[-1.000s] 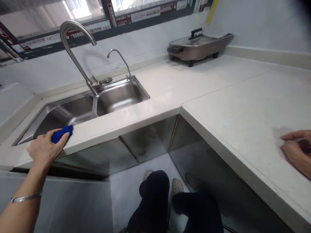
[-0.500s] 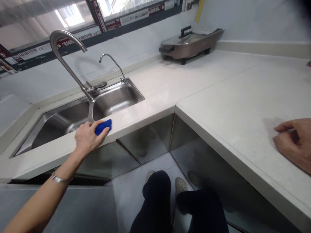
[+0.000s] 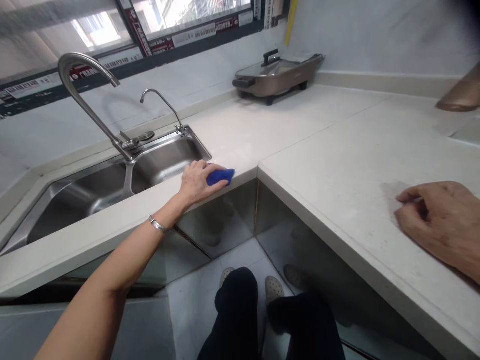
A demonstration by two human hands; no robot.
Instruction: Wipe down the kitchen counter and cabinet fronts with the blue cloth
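My left hand (image 3: 196,182) is closed on a blue cloth (image 3: 220,176) and presses it onto the front strip of the white countertop (image 3: 285,130), just right of the double steel sink (image 3: 112,180). A thin bracelet circles that wrist. My right hand (image 3: 437,220) rests on the right-hand run of the counter, knuckles up, fingers curled under with the thumb out; I cannot see anything in it.
A tall curved faucet (image 3: 84,95) and a small tap (image 3: 161,107) stand behind the sink. An electric grill pan with a glass lid (image 3: 275,75) sits at the back. A brown object (image 3: 459,97) shows at the right edge. My legs and shoes stand below.
My left hand has slid the blue cloth rightward along the counter's front edge, from the sink's left end to past its right end. The right hand has stayed put.
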